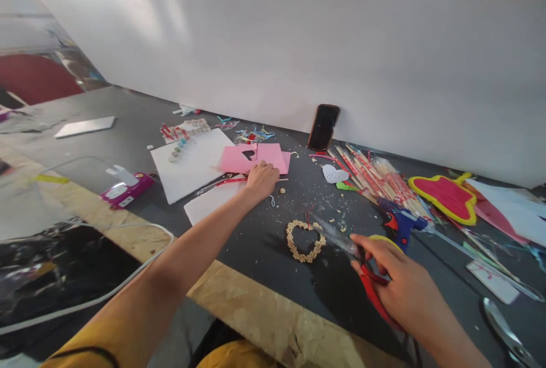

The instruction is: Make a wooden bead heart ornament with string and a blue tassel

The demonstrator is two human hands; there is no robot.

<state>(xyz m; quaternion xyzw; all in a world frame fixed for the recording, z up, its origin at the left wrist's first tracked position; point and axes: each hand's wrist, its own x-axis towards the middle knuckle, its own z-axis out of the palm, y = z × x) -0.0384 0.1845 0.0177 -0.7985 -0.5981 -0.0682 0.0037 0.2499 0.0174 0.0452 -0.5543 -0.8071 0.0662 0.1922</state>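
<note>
My left hand point(262, 179) reaches out to the lower edge of a pink sheet of paper point(271, 154) with a heart-shaped hole cut in it. Its fingers are bent down onto that edge, their tips partly hidden. In my right hand point(396, 277) I hold a pair of scissors point(371, 288) by the red handles, the blades blurred and pointing left. Close to the blade tips, a heart-shaped ring of small beige pieces point(292, 245) lies on the dark table, with a thin red thread at its top.
White sheets point(179, 177) lie under and beside the pink paper. A phone point(324, 127) leans against the white partition point(273, 55). To the right are wrapped chopsticks point(367, 174), a blue glue gun point(403, 223), a red-and-yellow shape point(447, 197) and metal pliers-like tool point(505, 331). A white cable point(140, 268) hangs at left.
</note>
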